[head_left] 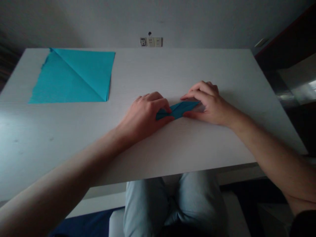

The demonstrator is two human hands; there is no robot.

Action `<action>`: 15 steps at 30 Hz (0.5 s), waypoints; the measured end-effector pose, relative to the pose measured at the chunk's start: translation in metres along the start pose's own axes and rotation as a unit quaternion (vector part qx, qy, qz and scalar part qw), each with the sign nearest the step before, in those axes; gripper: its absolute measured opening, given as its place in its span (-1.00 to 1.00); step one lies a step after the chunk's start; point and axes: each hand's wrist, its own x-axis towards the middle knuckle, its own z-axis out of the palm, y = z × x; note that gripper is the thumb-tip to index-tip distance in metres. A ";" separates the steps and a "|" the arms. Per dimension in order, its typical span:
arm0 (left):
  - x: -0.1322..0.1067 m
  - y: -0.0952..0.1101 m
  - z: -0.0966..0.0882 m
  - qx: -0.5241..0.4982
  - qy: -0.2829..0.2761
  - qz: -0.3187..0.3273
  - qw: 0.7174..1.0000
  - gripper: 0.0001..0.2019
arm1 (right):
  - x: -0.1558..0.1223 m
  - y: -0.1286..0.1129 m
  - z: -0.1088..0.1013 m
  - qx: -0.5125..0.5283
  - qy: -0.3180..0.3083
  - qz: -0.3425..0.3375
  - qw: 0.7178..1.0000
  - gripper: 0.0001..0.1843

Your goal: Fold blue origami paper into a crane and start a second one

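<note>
A small piece of blue paper (185, 107), folded into a narrow slanted shape with creases, lies on the white table before me. My left hand (150, 110) pinches its left end between thumb and fingers, hiding part of that end. Around the right part curves my right hand (208, 102), the thumb along the near edge and the fingers at the far edge. The pointed right tip reaches toward my right palm.
A larger blue sheet (76, 77) with a diagonal crease and a ragged left edge lies at the table's back left. The white table (138, 158) ends at a wall with power sockets (150, 41). My legs (172, 200) are below the front edge.
</note>
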 end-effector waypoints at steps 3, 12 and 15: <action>0.001 -0.003 0.001 -0.062 0.006 -0.071 0.996 -0.65 | 0.003 -0.001 0.008 0.018 0.031 0.014 0.999 -0.48; 0.012 -0.027 0.001 -0.189 0.012 -0.057 0.980 -0.84 | 0.069 0.035 -0.022 0.180 -0.064 0.090 0.977 -0.08; 0.017 -0.033 -0.002 -0.255 0.108 -0.074 0.958 -0.73 | 0.095 0.032 -0.029 0.291 0.094 0.130 0.943 -0.02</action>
